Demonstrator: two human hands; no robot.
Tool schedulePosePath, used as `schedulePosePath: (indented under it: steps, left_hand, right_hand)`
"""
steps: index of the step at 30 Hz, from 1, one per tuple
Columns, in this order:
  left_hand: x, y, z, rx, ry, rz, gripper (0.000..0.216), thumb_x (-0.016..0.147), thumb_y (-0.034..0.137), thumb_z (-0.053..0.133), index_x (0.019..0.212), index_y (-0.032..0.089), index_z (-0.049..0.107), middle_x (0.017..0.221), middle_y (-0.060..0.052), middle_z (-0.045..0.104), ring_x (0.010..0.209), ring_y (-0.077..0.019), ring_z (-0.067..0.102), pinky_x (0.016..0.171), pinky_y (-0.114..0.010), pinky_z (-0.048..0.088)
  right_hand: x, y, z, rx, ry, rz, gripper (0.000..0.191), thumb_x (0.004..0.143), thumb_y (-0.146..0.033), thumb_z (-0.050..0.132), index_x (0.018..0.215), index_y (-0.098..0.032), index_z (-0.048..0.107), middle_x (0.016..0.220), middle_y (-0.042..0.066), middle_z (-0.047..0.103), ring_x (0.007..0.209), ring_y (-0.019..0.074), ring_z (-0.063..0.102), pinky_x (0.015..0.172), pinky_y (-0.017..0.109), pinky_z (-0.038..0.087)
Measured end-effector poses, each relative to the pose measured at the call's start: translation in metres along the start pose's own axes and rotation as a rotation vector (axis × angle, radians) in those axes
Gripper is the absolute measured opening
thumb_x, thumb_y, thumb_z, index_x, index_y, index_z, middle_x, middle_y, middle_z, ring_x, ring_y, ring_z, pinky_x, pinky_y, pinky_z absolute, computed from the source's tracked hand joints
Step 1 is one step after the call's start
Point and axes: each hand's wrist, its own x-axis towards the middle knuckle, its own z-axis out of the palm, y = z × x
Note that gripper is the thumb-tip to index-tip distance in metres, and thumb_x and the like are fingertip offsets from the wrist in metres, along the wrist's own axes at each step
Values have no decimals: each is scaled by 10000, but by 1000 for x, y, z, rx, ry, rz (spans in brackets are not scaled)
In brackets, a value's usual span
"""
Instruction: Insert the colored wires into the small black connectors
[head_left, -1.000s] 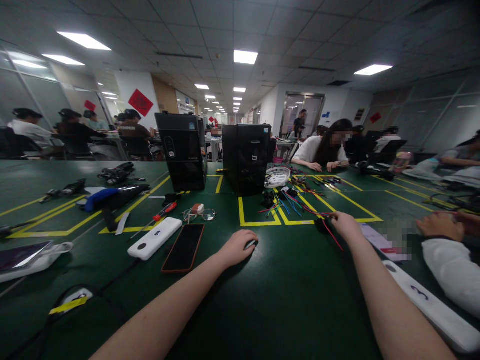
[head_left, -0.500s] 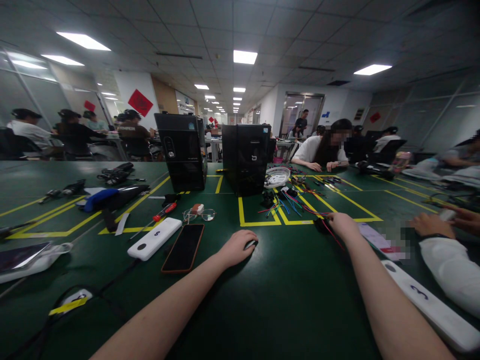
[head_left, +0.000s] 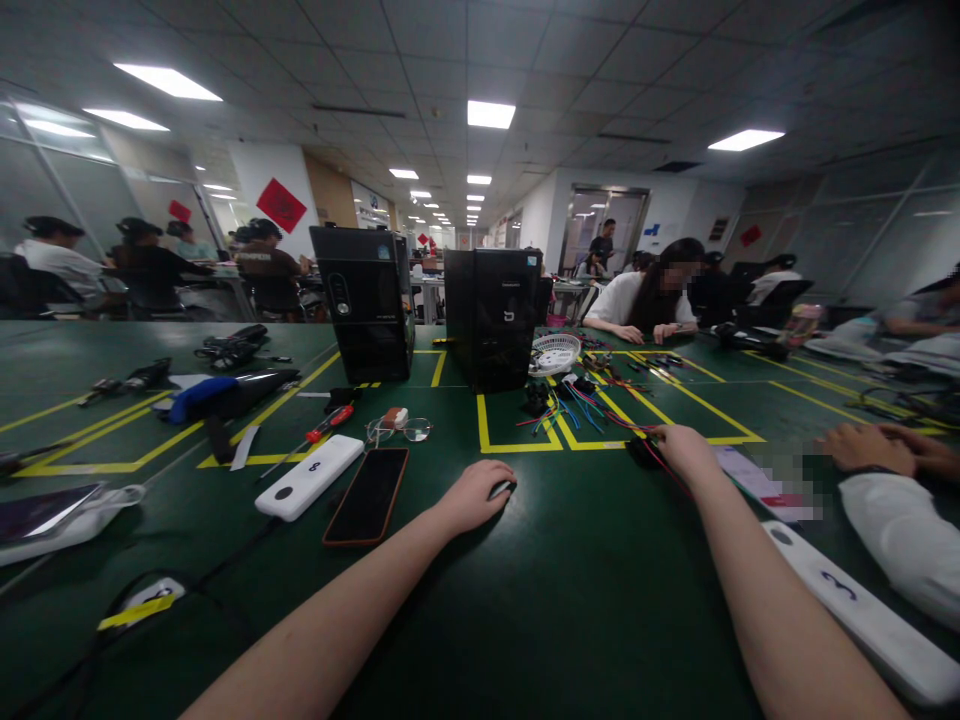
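Observation:
My left hand (head_left: 474, 497) rests on the green table with its fingers curled round a small pale object (head_left: 500, 488), mostly covered and too hidden to name. To its left lies a dark phone with an orange-brown edge (head_left: 369, 497). Farther right, my right hand (head_left: 686, 455) has its fingers closed at a bundle of thin wires (head_left: 664, 462), red ones among them. A black connector-like piece (head_left: 640, 452) sits at the fingertips. Beyond, loose coloured wires (head_left: 581, 400) spread over yellow tape lines.
Two black computer towers (head_left: 360, 300) stand ahead, beside a white basket (head_left: 556, 354). Glasses (head_left: 401, 430), a screwdriver (head_left: 328, 424) and a white power bank marked 8 (head_left: 319, 475) lie left. At right are another white bar marked 3 (head_left: 855, 600) and a co-worker's sleeved arm (head_left: 896, 530).
Both my hands stay where they were. At the right edge, the co-worker's hands have shifted, and the pale item between them no longer shows.

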Motion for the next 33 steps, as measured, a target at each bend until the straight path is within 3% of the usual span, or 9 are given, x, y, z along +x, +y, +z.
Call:
schedulePosePath:
  steps: [14,19,23,28,33]
  left_hand:
    - [0,1,0,0,14,4,233,839,217,498,1040,208,616,1109,-47,602,1057,-188,527,958,-335,387]
    - [0,1,-1,2,9,-1,238,843,225,495,1049,211,613,1119,-45,599,1067,-188,520,962,-336,383]
    - [0,1,-2,5,5,2,236,844,228,493,1045,213,616,1112,-43,602,1062,-189,523,955,-340,386]
    - [0,2,-2,0,12,0,234,842,223,494,1041,212,617,1106,-43,605,1056,-190,526,950,-342,388]
    - [0,2,-2,-7,3,-8,240,843,221,489,1047,213,616,1114,-49,602,1064,-192,522,957,-344,382]
  right_hand:
    - [1,-3,1,-28,-140,-47,357,759,-155,436,1015,-182,684,994,124,669,873,234,618,673,278,428]
    - [4,6,6,64,-22,-49,371,842,-215,389,1114,-155,634,1089,137,633,953,224,596,749,276,429]
    - [7,14,6,86,109,82,425,886,-257,334,1209,-84,551,1077,182,628,949,241,596,757,294,432]
    - [9,15,3,85,37,46,390,875,-241,350,1039,-79,664,957,174,662,884,225,615,737,268,430]
    - [6,12,0,115,-15,-7,345,786,-199,457,1050,-150,673,964,111,674,866,217,614,688,255,423]
